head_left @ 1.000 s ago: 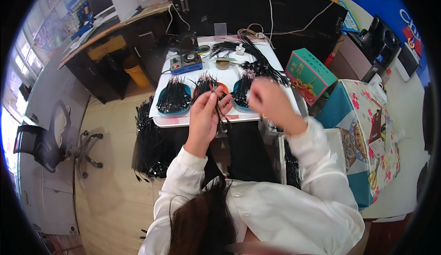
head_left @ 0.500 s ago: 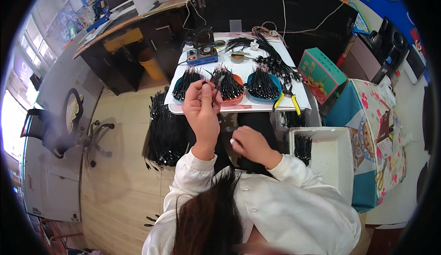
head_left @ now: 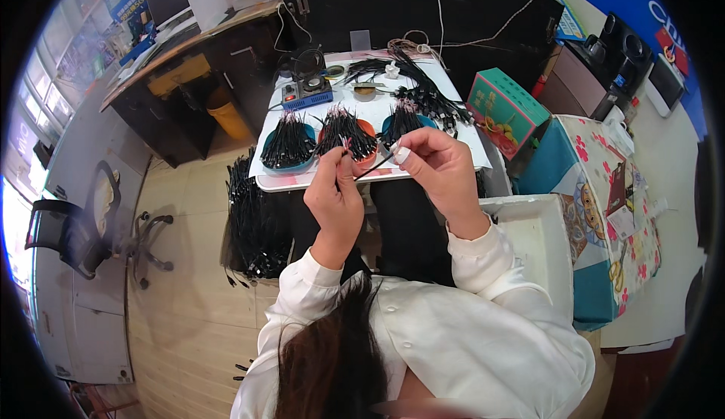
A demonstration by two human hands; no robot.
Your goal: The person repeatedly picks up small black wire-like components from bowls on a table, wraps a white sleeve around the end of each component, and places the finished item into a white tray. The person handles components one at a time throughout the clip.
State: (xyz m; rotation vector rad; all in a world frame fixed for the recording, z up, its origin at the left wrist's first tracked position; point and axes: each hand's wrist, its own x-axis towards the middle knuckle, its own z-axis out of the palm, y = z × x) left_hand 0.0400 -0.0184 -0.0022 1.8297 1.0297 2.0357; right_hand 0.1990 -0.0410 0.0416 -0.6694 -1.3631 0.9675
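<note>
A short black cable (head_left: 375,166) spans the gap between my two hands above the front edge of the white table. My left hand (head_left: 337,206) pinches one end, where thin reddish wires stick up past the fingertips. The thumb and fingers of my right hand (head_left: 447,173), with white wrapped round a fingertip, close on the other end. Behind them stand a left blue tray (head_left: 285,167), an orange tray (head_left: 369,160) and a right blue tray (head_left: 387,124), each filled with black cables. My right hand partly covers the right tray.
Farther back on the table (head_left: 283,184) are a blue powered unit (head_left: 308,99), a small round tin (head_left: 365,92) and a heap of black cables (head_left: 430,90). A green box (head_left: 507,111) and a white foam bin (head_left: 540,241) stand right; cable bundles (head_left: 257,222) lie left.
My right hand has risen from my lap to the cable and now grips it. My left hand has lowered slightly. The view has shifted, and my right hand now hides the yellow-handled pliers.
</note>
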